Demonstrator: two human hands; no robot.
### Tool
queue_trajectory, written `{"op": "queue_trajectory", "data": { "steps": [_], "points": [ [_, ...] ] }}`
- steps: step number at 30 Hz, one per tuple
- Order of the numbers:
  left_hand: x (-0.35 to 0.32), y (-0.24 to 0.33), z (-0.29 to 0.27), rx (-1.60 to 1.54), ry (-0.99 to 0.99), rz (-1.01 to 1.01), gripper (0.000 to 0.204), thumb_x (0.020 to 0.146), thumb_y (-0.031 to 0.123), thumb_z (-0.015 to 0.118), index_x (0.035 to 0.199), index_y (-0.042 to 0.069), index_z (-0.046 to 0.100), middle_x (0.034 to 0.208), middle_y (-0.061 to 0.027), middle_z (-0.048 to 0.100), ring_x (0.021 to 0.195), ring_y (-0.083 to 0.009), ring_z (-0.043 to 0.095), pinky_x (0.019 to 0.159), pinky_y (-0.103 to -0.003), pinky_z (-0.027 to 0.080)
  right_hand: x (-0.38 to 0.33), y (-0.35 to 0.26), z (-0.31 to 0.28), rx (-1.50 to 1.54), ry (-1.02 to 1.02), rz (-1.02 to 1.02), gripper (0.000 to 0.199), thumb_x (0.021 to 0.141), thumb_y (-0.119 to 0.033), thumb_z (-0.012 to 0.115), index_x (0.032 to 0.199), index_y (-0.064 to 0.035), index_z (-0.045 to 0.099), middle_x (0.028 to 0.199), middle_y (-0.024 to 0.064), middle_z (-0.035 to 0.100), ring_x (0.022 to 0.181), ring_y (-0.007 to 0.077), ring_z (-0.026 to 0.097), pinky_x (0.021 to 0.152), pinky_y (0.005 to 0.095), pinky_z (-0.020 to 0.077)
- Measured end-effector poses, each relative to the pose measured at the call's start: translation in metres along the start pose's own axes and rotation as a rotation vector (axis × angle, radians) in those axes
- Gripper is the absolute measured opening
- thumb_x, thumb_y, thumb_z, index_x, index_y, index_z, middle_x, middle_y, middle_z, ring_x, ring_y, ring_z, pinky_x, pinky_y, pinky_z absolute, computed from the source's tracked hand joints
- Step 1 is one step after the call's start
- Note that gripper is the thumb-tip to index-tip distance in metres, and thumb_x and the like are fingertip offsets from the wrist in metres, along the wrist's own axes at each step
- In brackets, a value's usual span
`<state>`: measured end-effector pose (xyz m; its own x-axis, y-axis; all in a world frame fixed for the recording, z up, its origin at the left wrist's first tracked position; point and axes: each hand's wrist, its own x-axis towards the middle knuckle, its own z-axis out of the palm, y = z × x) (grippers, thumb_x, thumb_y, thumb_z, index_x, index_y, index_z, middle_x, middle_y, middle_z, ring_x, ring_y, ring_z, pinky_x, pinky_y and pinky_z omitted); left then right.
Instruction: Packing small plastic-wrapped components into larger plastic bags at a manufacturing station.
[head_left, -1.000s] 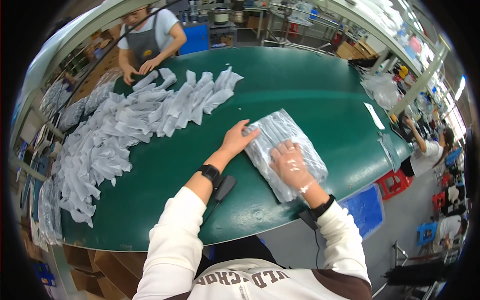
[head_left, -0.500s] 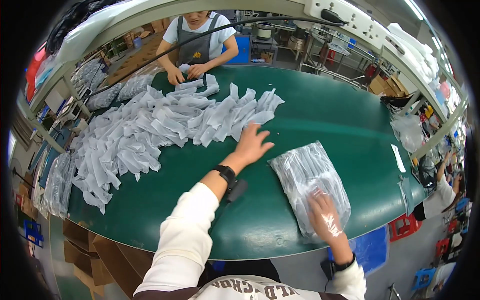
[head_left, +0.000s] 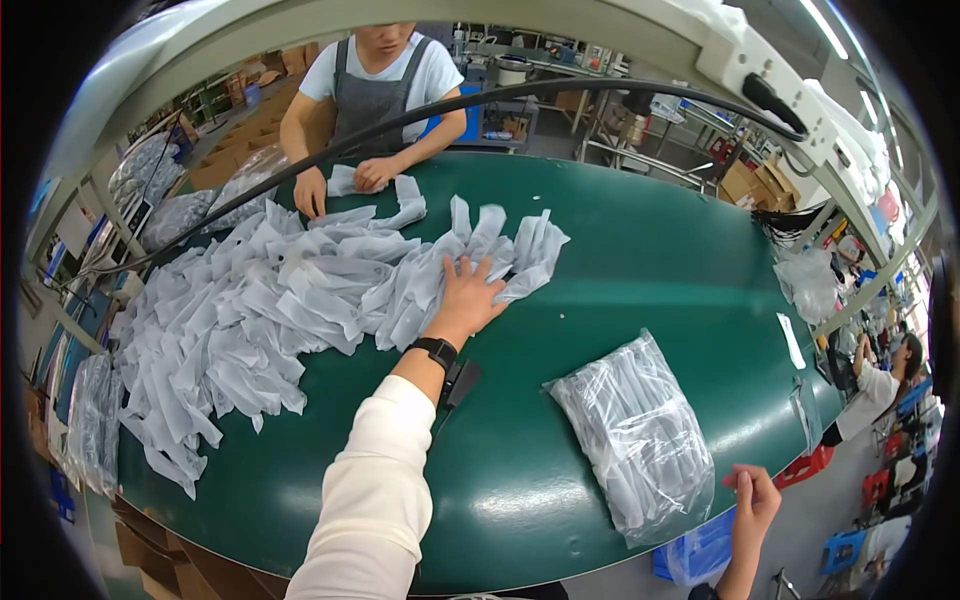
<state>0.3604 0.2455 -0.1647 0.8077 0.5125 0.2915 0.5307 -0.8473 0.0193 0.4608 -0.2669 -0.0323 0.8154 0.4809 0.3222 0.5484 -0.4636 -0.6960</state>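
My left hand [head_left: 468, 297], with a dark band at its wrist, reaches onto the right part of a long heap of frosted, whitish packets [head_left: 310, 270]. Its fingers are spread and rest on several packets. Closer to me on the right lies a clear plastic bag [head_left: 640, 430] filled with similar packets in rows, flat on the green table. Just past that bag's lower right corner hovers my right hand [head_left: 755, 500], fingers loosely bent and apart, with nothing visible in it. It does not touch the bag.
Across the green table [head_left: 660, 240] a co-worker's hands [head_left: 350, 180] handle a packet at the heap's far edge. A black cable [head_left: 560, 85] crosses in front of the frame. Filled bags [head_left: 90, 420] sit at the left edge. A blue bin [head_left: 695, 550] stands below the table's near right edge.
My left hand has moved left onto the heap's packets. My right hand has come off the filled bag and moved to its lower right. The view has shifted a little.
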Motion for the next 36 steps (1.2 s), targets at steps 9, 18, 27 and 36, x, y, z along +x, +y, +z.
{"op": "queue_trajectory", "data": {
  "steps": [9, 18, 27, 36],
  "points": [
    [-0.086, -0.039, -0.019, -0.256, -0.081, 0.263, 0.045, 0.087, 0.034, 0.068, 0.13, 0.024, 0.062, 0.146, -0.0118, 0.046, 0.13, -0.0343, 0.045, 0.108, -0.049, 0.034, 0.039, -0.097, 0.083, 0.129, -0.366, -0.503, 0.008, 0.088, 0.001, 0.064, 0.093, 0.0024, 0.07, 0.078, 0.0132, 0.069, 0.074, 0.0222, 0.069, 0.067, 0.0294, 0.05],
    [-0.23, -0.012, -0.094, -0.262, -0.238, 0.34, 0.054, 0.084, 0.031, 0.073, 0.135, 0.024, 0.058, 0.151, -0.0135, 0.039, 0.137, -0.035, 0.039, 0.111, -0.055, 0.031, -0.001, -0.126, 0.168, 0.03, -0.675, -0.642, 0.017, 0.086, -0.011, 0.071, 0.101, -0.0022, 0.068, 0.094, 0.0132, 0.065, 0.079, 0.0314, 0.067, 0.069, 0.0393, 0.0529],
    [-0.326, 0.028, -0.143, -0.323, -0.055, 0.013, 0.072, 0.081, 0.031, 0.078, 0.145, 0.021, 0.046, 0.154, -0.0175, 0.029, 0.146, -0.0414, 0.023, 0.114, -0.062, 0.026, -0.031, -0.121, 0.284, 0.152, -0.422, -0.973, 0.02, 0.081, -0.012, 0.073, 0.098, -0.003, 0.068, 0.095, 0.0138, 0.062, 0.084, 0.0346, 0.064, 0.072, 0.0431, 0.0532],
    [-0.398, 0.064, -0.154, -0.827, 0.042, -0.329, 0.061, 0.089, 0.027, 0.073, 0.141, 0.006, 0.048, 0.133, -0.0168, 0.056, 0.123, -0.0353, 0.056, 0.104, -0.045, 0.046, -0.029, -0.148, 0.276, 0.451, -0.56, -0.708, 0.011, 0.082, -0.003, 0.064, 0.092, -0.0006, 0.061, 0.097, 0.0155, 0.062, 0.076, 0.0317, 0.063, 0.068, 0.037, 0.053]
  ]
}}
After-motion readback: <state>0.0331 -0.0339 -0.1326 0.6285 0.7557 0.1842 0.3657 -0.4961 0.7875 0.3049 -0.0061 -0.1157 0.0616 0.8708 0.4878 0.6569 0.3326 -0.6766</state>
